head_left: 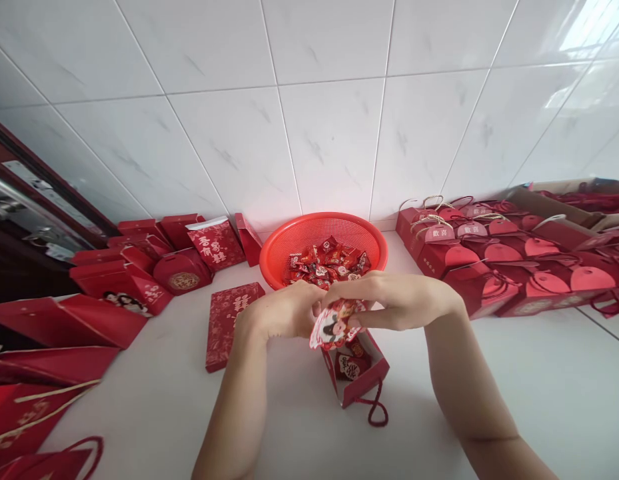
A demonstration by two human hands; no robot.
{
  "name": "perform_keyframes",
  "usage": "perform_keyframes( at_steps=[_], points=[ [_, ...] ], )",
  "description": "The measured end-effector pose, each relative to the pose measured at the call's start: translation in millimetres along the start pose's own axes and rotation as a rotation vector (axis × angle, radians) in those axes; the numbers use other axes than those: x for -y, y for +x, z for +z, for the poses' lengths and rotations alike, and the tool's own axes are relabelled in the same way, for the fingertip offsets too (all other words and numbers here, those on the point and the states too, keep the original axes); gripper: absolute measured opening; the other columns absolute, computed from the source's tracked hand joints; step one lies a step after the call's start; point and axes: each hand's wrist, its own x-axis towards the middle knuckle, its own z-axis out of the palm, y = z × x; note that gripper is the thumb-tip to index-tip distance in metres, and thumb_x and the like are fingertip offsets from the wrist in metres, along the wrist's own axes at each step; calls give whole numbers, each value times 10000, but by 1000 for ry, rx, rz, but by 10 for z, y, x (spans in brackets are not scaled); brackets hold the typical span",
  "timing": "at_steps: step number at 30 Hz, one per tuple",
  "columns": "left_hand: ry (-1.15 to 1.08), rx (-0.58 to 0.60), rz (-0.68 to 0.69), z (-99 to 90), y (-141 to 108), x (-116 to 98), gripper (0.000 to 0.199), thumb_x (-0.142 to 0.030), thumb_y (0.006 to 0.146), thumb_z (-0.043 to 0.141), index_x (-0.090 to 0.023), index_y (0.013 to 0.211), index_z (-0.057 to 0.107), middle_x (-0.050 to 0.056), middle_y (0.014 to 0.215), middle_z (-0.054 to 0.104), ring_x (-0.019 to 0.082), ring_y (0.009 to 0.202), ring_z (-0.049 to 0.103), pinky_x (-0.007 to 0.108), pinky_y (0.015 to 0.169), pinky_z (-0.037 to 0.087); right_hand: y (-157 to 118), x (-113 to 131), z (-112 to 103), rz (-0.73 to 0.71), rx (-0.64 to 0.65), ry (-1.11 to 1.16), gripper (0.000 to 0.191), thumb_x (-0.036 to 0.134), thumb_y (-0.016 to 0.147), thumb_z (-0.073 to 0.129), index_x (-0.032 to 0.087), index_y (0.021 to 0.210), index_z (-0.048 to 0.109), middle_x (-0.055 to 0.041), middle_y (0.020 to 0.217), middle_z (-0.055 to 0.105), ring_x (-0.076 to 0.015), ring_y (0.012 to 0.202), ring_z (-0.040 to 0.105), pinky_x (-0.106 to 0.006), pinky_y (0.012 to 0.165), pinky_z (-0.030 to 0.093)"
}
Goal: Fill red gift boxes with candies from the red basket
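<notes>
My left hand (289, 310) and my right hand (389, 300) meet at the middle, over a small open red box (362, 383). My right hand's fingers are closed on a printed cartoon flap (335, 325) that stands up over the box. The fingers of my left hand are bent behind the flap, partly hidden, so what they hold cannot be made out. Red-wrapped candies (349, 365) lie inside the box, and a dark red cord (376, 407) hangs from its near side. Just behind my hands is a red-orange basket (325, 223) with many wrapped candies.
Several red boxes (184, 270) and bags stand along the left. A flat red box (224, 327) lies left of my left hand. Rows of closed red gift boxes (499, 253) fill the right, beside a cardboard carton (559, 207). A tiled wall (334, 133) rises behind.
</notes>
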Motion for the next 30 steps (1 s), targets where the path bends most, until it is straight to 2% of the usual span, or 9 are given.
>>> perform_keyframes(
  at_steps=[2,5,10,14,18,20,22,30],
  points=[
    [-28,55,45,-11,0,19,127,-244,688,694,-202,807,685,-26,768,682,162,705,600,228,588,425,40,-42,17,-8,84,2,276,104,958,459,123,1204,580,-90,991,703,-144,785,619,-242,663,430],
    [-63,89,84,-32,-15,23,324,-235,648,737,-230,970,705,-16,925,715,184,814,649,221,650,461,90,-84,40,58,152,-82,268,122,937,509,134,1191,593,-51,873,694,-132,668,567,-237,603,394],
    [29,88,-2,-59,-33,-25,709,-290,550,839,-253,1233,651,21,1017,710,226,905,673,238,696,489,39,-91,13,195,172,-190,296,72,834,603,148,1118,637,-28,855,687,-127,665,566,-231,595,393],
    [71,83,-79,-72,-48,-61,912,-304,562,840,-256,1415,519,48,1094,685,241,968,675,263,727,502,-13,-67,-19,298,184,-171,294,61,783,657,147,1063,683,-25,824,698,-139,695,615,-233,603,415],
    [56,101,-86,-80,-63,-74,825,-315,559,830,-251,1339,569,44,1084,682,255,988,672,270,712,506,37,-38,-13,425,192,-169,402,84,802,651,161,1197,656,-38,906,748,-166,768,651,-266,672,448],
    [62,95,-84,-80,-67,-73,767,-323,563,826,-239,1288,593,46,1077,683,258,984,672,271,702,505,67,-40,-6,498,154,-209,401,129,830,648,162,1230,638,-54,974,754,-185,819,655,-284,692,455],
    [74,81,-91,-76,-70,-71,790,-325,568,827,-234,1311,575,52,1074,683,260,983,672,272,700,504,80,-53,0,540,114,-240,386,173,843,658,167,1228,638,-68,1021,746,-196,850,656,-290,692,459],
    [96,45,-82,-58,-102,-65,897,-342,596,823,-245,1431,509,70,1124,678,289,1064,642,308,783,515,-76,-1,-40,472,-26,-223,357,247,865,666,193,1217,649,-66,1032,715,-193,891,661,-291,735,500]
  ],
)
